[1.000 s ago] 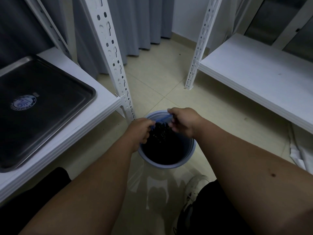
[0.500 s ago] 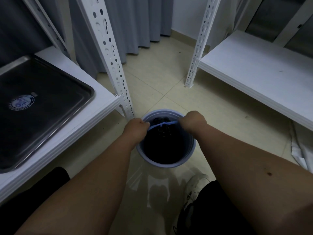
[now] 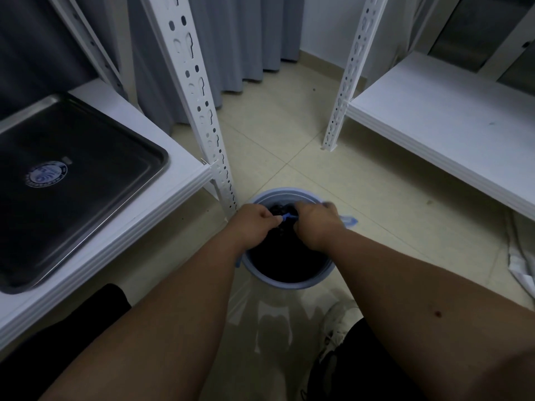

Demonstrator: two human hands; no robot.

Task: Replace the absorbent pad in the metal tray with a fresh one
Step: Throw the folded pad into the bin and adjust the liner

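Since half a second ago my two hands have drawn closer together over the bin, and the blue strip between them now shows only as a short bit, with a blurred blue end poking out past my right hand.

At far left I see the metal tray [image 3: 86, 180] lying flat on the white shelf [image 3: 185, 169], dark inside, with a round blue-and-white sticker [image 3: 46, 174] on its floor. Just right of the shelf corner stands a perforated white upright [image 3: 199, 111]. At its foot, on the tiled floor [image 3: 289, 157], sits the light blue bin [image 3: 286, 280], its inside dark with black crumpled stuff.

My left hand [image 3: 254, 222] is curled tight, pinching the blue strip [image 3: 288, 217] above the bin's near-left rim. My right hand [image 3: 317, 225] is curled on the other part of the same strip, knuckles up. Whether this strip is the old pad or a bag tie, I cannot tell.

Further right stands a second white upright [image 3: 347, 79] with another white shelf [image 3: 451, 125] behind it. A white shoe [image 3: 335, 325] shows at the bottom.
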